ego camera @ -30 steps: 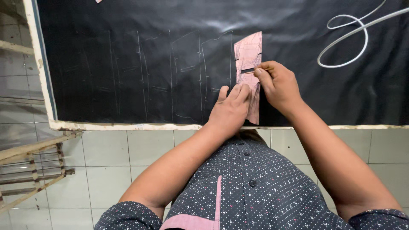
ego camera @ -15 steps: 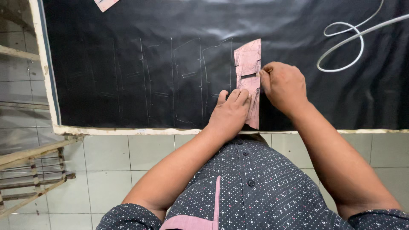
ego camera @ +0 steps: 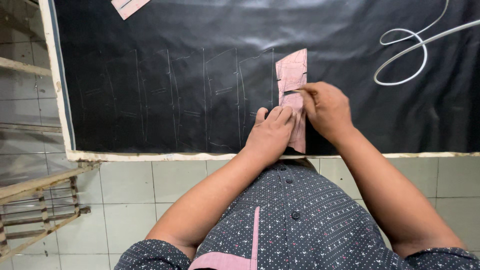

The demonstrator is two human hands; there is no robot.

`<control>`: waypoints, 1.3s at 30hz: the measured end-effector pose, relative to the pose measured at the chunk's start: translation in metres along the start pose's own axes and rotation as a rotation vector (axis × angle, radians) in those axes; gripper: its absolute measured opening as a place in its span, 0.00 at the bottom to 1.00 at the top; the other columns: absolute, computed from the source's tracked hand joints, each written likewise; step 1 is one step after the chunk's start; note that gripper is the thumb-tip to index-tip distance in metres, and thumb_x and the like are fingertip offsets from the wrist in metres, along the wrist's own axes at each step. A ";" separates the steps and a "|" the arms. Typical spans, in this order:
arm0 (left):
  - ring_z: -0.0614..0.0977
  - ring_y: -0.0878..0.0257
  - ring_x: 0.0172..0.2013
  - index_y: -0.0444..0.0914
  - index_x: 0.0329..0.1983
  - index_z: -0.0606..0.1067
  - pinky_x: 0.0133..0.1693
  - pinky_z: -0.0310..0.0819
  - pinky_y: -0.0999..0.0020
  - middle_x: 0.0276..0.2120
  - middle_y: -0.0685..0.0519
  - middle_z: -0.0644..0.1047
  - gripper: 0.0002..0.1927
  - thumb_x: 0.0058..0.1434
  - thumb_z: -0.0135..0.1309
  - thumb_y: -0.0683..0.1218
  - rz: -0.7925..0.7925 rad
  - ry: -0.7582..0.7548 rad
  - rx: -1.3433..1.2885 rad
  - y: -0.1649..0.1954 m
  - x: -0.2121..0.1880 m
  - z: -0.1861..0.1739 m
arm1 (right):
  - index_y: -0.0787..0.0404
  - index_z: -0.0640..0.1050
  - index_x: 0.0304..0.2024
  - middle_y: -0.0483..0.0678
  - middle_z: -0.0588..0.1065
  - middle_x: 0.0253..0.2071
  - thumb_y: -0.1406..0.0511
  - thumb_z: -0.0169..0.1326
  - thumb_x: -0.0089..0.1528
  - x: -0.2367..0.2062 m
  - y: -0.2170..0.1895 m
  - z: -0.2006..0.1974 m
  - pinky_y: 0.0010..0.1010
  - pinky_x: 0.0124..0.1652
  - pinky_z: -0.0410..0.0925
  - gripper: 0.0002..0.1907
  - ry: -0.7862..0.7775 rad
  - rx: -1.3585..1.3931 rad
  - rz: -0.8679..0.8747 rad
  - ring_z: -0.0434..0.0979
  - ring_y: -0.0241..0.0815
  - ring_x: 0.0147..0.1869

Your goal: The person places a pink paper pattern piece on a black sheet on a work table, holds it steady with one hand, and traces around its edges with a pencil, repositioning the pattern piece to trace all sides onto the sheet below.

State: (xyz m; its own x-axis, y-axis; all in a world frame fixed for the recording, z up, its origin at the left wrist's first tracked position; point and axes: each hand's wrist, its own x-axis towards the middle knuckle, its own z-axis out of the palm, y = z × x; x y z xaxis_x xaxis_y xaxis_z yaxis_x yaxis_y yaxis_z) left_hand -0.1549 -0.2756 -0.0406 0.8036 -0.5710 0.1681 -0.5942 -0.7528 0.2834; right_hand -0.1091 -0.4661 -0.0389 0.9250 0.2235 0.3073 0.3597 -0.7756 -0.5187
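Observation:
A pink paper pattern piece (ego camera: 292, 75) lies upright on black fabric (ego camera: 210, 65) spread over a table. My left hand (ego camera: 270, 132) presses flat on the lower part of the pattern. My right hand (ego camera: 325, 110) is at the pattern's right edge, fingers pinched on a small marker that I cannot make out, its tip at a slot in the pattern. Several chalk outlines of the same shape (ego camera: 175, 95) run across the fabric to the left of the pattern.
A white cord (ego camera: 415, 45) loops on the fabric at the upper right. Another pink pattern piece (ego camera: 127, 6) lies at the top edge. The table's pale front edge (ego camera: 150, 156) runs across. A wooden frame (ego camera: 35, 210) stands on the tiled floor at left.
My right hand has shifted slightly up along the pattern's right edge to the slot. My left hand stays pressed on the pattern.

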 end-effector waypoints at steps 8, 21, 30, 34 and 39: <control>0.71 0.58 0.58 0.37 0.59 0.73 0.56 0.61 0.52 0.55 0.51 0.71 0.23 0.59 0.51 0.44 -0.023 0.028 -0.064 -0.001 -0.003 0.007 | 0.65 0.79 0.42 0.52 0.79 0.36 0.67 0.50 0.70 -0.008 0.012 -0.012 0.35 0.40 0.72 0.08 -0.036 0.332 0.369 0.80 0.44 0.38; 0.83 0.59 0.40 0.30 0.62 0.66 0.44 0.78 0.66 0.44 0.42 0.81 0.32 0.54 0.60 0.43 -0.984 0.336 -0.842 0.036 -0.007 0.050 | 0.62 0.78 0.54 0.49 0.81 0.37 0.64 0.43 0.65 -0.067 0.029 -0.045 0.25 0.23 0.65 0.19 -0.752 0.917 0.808 0.81 0.31 0.34; 0.79 0.54 0.47 0.39 0.48 0.82 0.52 0.73 0.63 0.43 0.51 0.82 0.12 0.62 0.58 0.37 -0.445 0.460 -0.572 0.109 -0.018 -0.033 | 0.68 0.78 0.42 0.51 0.80 0.33 0.62 0.51 0.66 -0.095 0.073 -0.093 0.22 0.21 0.59 0.14 -0.625 1.380 0.868 0.77 0.36 0.28; 0.76 0.52 0.55 0.44 0.46 0.83 0.58 0.68 0.58 0.50 0.53 0.78 0.14 0.57 0.61 0.38 -0.172 0.452 -0.237 0.089 0.004 -0.037 | 0.68 0.79 0.42 0.46 0.78 0.32 0.66 0.57 0.64 -0.093 0.085 -0.100 0.25 0.31 0.69 0.10 -0.600 1.343 0.913 0.76 0.33 0.31; 0.64 0.46 0.71 0.40 0.68 0.70 0.69 0.58 0.49 0.70 0.47 0.64 0.33 0.58 0.63 0.42 -0.255 0.342 -0.225 0.049 0.035 0.005 | 0.65 0.82 0.44 0.43 0.79 0.33 0.63 0.60 0.63 -0.083 0.090 -0.070 0.21 0.33 0.67 0.12 -0.419 0.964 0.796 0.74 0.29 0.32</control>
State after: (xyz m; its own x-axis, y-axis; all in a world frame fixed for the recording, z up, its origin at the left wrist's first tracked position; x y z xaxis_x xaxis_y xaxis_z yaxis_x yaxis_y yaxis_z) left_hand -0.1558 -0.3339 -0.0260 0.9107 -0.2084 0.3567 -0.3844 -0.7436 0.5471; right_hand -0.1624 -0.5959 -0.0549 0.8273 0.2045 -0.5231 -0.5164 -0.0892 -0.8517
